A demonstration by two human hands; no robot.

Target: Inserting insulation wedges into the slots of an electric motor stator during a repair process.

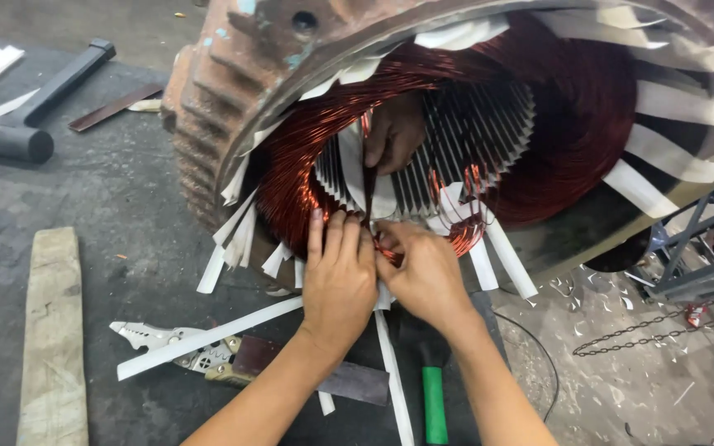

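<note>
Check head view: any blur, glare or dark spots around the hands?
Head view: left hand and right hand sharp and evenly lit; soft sheen on the copper windings, no blown glare; another person's hand sits in shadow inside the stator bore; the rusty housing bulges from lens distortion.

A large rusty motor stator point(233, 91) lies on its side, bore facing the camera. Glossy copper windings point(291, 165) ring the slotted core, white insulation strips point(241, 231) fanning out at seven o'clock.
</note>
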